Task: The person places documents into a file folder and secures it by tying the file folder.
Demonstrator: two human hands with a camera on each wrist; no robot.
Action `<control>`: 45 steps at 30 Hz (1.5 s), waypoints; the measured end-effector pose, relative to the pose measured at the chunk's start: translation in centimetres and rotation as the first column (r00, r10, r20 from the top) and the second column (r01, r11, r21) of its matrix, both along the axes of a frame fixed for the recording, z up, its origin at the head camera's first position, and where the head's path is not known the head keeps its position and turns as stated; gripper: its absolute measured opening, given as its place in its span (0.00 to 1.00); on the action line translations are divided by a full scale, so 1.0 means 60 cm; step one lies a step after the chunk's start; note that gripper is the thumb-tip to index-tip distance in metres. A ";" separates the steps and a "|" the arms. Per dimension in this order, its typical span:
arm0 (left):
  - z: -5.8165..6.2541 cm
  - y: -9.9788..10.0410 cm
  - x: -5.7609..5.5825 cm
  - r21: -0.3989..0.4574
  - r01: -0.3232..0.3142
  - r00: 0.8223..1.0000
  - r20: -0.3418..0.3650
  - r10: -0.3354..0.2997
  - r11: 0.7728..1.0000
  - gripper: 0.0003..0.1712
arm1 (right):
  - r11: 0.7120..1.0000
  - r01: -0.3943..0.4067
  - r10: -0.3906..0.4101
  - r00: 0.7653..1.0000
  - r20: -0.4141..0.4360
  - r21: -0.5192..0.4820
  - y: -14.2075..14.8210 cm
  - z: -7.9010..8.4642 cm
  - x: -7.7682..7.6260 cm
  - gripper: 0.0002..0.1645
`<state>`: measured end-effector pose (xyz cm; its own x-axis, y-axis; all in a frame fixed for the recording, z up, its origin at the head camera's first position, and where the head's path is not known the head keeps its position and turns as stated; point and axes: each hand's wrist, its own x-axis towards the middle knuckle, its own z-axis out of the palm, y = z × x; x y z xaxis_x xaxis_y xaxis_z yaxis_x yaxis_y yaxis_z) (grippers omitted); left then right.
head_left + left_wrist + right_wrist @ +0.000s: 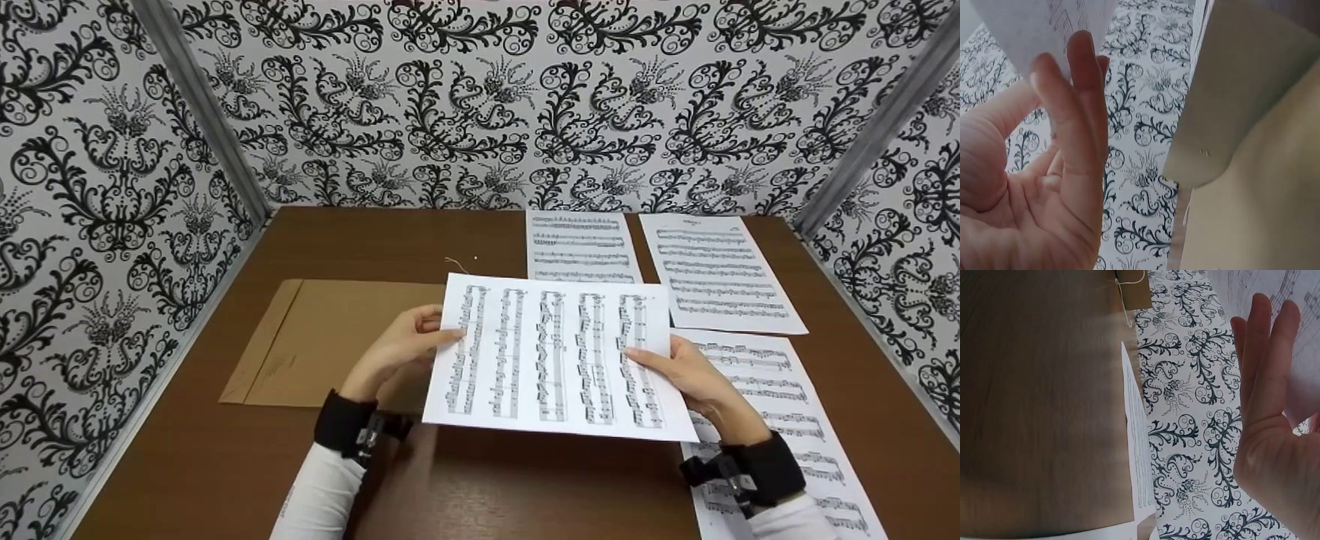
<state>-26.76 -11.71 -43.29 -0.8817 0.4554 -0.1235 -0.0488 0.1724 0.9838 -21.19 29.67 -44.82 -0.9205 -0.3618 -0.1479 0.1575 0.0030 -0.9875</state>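
Observation:
Both hands hold up a sheet of music point(566, 360) turned sideways, its staves running up and down. My left hand point(405, 341) pinches its left edge, thumb on the printed face and fingers behind. At the opposite edge, my right hand point(697, 375) grips it the same way. In the left wrist view, the fingers of the left hand point(1072, 140) lie against the back of the sheet point(1022, 28). The right wrist view has the right hand point(1269, 382) with fingers behind the paper point(1304, 365). A brown envelope point(322, 337) lies beneath the left hand, partly covered by the sheet.
Flat on the brown table point(390, 240) lie a music page point(581, 244) at the back, another page point(724, 274) at back right and a third point(802, 420) under the right forearm. A thin string point(456, 264) shows behind the held sheet. Patterned walls point(480, 105) enclose the table.

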 end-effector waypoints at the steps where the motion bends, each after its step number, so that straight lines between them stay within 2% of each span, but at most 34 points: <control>1: -0.001 -0.003 -0.001 -0.014 -0.016 1.000 -0.008 0.016 1.000 0.28 | 1.000 0.009 -0.009 1.000 -0.001 0.012 -0.002 0.000 -0.001 0.08; 7: -0.008 -0.014 -0.006 -0.092 -0.116 0.993 -0.029 0.114 0.989 0.28 | 0.997 0.059 -0.060 0.998 0.013 0.057 -0.012 -0.001 -0.006 0.09; 10: -0.013 -0.015 -0.008 -0.142 -0.146 0.989 -0.058 0.139 0.979 0.29 | 0.995 0.072 -0.073 0.997 0.010 0.063 -0.014 -0.004 -0.011 0.10; 15: -0.020 -0.017 -0.009 -0.229 -0.155 0.985 -0.111 0.132 0.961 0.35 | 0.992 0.088 -0.088 0.996 -0.003 0.092 -0.016 -0.009 -0.019 0.14; 18: -0.023 -0.017 -0.010 -0.295 -0.154 0.981 -0.156 0.111 0.943 0.38 | 0.990 0.098 -0.097 0.995 -0.010 0.106 -0.017 -0.008 -0.021 0.16; 23: -0.026 -0.013 -0.008 -0.405 -0.190 0.973 -0.202 0.116 0.894 0.42 | 0.988 0.095 -0.092 0.995 -0.024 0.125 -0.019 -0.003 -0.027 0.20; 24: -0.025 -0.010 -0.008 -0.425 -0.199 0.971 -0.205 0.121 0.883 0.43 | 0.988 0.092 -0.089 0.996 -0.026 0.128 -0.019 -0.002 -0.029 0.21; 29: -0.024 0.010 -0.010 -0.552 -0.239 0.965 -0.226 0.132 0.799 0.48 | 0.984 0.075 -0.070 0.997 -0.041 0.160 -0.021 0.006 -0.036 0.29; 39: -0.033 0.044 -0.017 -0.749 -0.276 0.952 -0.301 0.062 0.603 0.52 | 0.970 0.107 -0.102 0.994 -0.035 0.220 -0.027 0.022 -0.044 0.30; 45: -0.035 0.055 -0.019 -0.800 -0.299 0.944 -0.329 0.037 0.520 0.56 | 0.970 0.096 -0.092 0.995 -0.029 0.221 -0.024 0.027 -0.047 0.31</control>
<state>-27.90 -8.40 -45.40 -0.9857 0.0984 -0.1368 0.0411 0.9276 0.3714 -23.99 28.25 -43.21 -0.9521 -0.2332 -0.1978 0.1498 0.2085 -0.9665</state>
